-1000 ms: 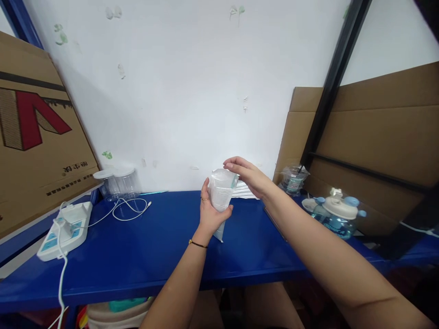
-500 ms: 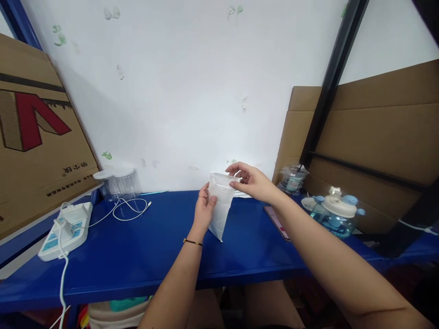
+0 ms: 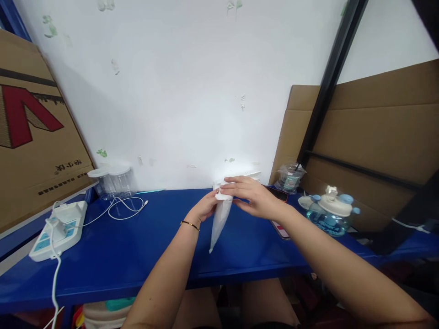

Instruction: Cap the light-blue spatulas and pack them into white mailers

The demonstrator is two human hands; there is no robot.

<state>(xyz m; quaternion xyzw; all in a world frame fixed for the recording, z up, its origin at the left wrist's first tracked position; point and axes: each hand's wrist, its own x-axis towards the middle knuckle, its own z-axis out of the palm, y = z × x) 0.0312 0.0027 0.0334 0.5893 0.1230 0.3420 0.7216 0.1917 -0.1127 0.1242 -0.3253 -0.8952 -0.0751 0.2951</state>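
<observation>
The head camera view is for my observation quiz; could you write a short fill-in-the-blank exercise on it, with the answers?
1. The packet at the left hand and right hand is ____ in colour.
2. The wrist with the dark bracelet is the person's ____ one.
3. The arm partly hiding the phone is the person's ____ one.
4. The desk is coloured ____.

Missing words: white; left; right; blue.
</observation>
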